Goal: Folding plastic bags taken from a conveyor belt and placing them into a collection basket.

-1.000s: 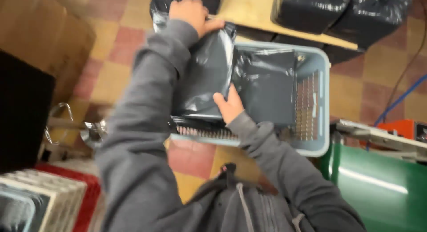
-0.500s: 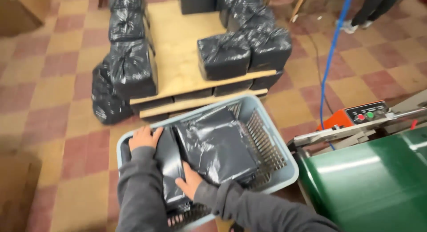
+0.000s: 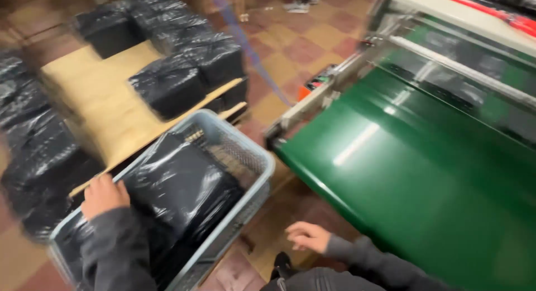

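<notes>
Far left, black wrapped bundles (image 3: 39, 157) are stacked on the checkered floor, blurred by camera motion. Next to them a flat wooden pallet (image 3: 100, 107) carries more black wrapped bundles (image 3: 184, 68) along its far edge. In front sits a light blue-grey plastic basket (image 3: 245, 157) with mesh walls, tilted in view. Inside it lies a black plastic-wrapped package (image 3: 184, 190), glossy, filling most of the basket. The left hand (image 3: 103, 196), grey sleeve, rests on the left top edge of that package at the basket's rim, fingers curled over the wrap, gripping it. A blue strap or hose (image 3: 251, 51) runs diagonally across the floor behind the basket. The right hand (image 3: 309, 237), also grey-sleeved, hangs free just right of the basket, near the floor, touching nothing; fingers loosely bent, half spread, holding nothing. Right side is filled by a green conveyor belt (image 3: 424, 174) with a pale metal frame (image 3: 312, 101), an orange part at its near end, blurred.
</notes>
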